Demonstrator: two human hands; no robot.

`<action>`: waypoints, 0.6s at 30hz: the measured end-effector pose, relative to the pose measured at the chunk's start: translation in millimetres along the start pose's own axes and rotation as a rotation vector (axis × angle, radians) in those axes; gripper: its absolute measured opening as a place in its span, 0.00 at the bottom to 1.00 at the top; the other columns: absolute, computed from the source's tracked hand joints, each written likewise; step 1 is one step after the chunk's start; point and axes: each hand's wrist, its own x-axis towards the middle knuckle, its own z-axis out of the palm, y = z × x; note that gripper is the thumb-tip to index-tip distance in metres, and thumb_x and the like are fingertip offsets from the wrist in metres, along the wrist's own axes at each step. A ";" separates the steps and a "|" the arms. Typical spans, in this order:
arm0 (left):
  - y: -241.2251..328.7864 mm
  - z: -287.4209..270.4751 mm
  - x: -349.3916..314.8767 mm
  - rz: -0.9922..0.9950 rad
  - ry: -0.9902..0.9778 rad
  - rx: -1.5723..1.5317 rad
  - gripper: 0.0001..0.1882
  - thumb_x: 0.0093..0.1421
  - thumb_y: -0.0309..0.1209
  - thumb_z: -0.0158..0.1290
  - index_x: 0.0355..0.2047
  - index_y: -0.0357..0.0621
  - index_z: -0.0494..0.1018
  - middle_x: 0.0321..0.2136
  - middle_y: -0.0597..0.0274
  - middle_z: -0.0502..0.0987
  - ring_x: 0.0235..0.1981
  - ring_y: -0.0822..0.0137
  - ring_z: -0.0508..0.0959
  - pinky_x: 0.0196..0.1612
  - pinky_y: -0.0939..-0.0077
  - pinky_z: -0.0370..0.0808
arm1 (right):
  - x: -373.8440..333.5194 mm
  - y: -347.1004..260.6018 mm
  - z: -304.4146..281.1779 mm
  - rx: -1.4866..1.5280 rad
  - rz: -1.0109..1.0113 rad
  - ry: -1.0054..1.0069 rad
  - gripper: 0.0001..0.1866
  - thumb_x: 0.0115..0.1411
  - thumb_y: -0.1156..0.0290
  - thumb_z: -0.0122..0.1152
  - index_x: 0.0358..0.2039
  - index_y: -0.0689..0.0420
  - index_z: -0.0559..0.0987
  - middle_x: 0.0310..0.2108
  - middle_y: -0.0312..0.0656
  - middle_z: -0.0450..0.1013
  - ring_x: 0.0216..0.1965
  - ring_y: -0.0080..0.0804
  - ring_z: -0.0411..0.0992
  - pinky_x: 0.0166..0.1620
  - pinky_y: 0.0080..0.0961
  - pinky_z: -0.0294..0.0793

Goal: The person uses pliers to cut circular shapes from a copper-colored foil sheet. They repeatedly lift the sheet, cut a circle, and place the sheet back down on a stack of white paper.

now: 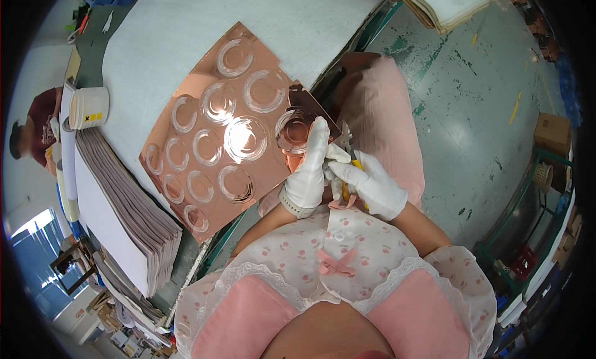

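While left hand [308, 166] is pinching cut copper piece [297, 130] beside copper sheet [211, 135], right hand [372, 184] is closing around yellow-handled scissors [347, 166], blades pointing toward piece.

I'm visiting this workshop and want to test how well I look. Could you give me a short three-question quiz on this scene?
1. True or false: both hands wear white gloves.
2. Which hand holds the small cut-out piece of rose-gold sheet? A) left B) right C) neither
3. What tool with yellow handles is the right hand gripping?

Key
1. True: the left hand and the right hand are both gloved in white.
2. A: the left hand holds the cut piece, beside the large rose-gold sheet of clear ring shapes lying on the white table cover.
3. It looks like scissors, mostly hidden by the gloves.
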 end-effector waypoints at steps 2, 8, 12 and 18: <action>-0.7 -0.8 -0.1 -0.003 -0.006 -0.011 0.25 0.63 0.48 0.39 0.21 0.41 0.71 0.14 0.63 0.71 0.13 0.77 0.68 0.16 0.86 0.62 | -0.6 1.3 0.2 0.016 0.016 0.000 0.19 0.60 0.66 0.47 0.49 0.63 0.67 0.25 0.33 0.67 0.21 0.16 0.65 0.20 0.13 0.69; 1.8 5.1 0.5 0.038 0.054 0.013 0.26 0.63 0.48 0.39 0.20 0.40 0.71 0.14 0.63 0.71 0.14 0.76 0.68 0.17 0.85 0.63 | -0.4 0.7 1.1 0.016 0.003 0.015 0.18 0.60 0.65 0.48 0.47 0.65 0.68 0.24 0.34 0.66 0.21 0.16 0.65 0.22 0.14 0.72; 1.8 4.5 0.3 0.038 0.056 0.039 0.27 0.62 0.49 0.39 0.18 0.40 0.70 0.13 0.62 0.71 0.13 0.75 0.69 0.17 0.85 0.64 | -1.6 2.1 1.3 0.029 0.014 0.004 0.18 0.60 0.64 0.48 0.45 0.65 0.68 0.24 0.35 0.66 0.21 0.17 0.65 0.23 0.15 0.73; 7.0 7.1 -2.7 -0.033 0.048 -0.022 0.28 0.62 0.50 0.39 0.16 0.40 0.69 0.13 0.61 0.71 0.13 0.74 0.69 0.17 0.85 0.65 | -2.8 7.6 -0.5 -0.019 0.021 0.005 0.17 0.61 0.63 0.47 0.43 0.65 0.69 0.25 0.36 0.66 0.22 0.18 0.65 0.24 0.16 0.74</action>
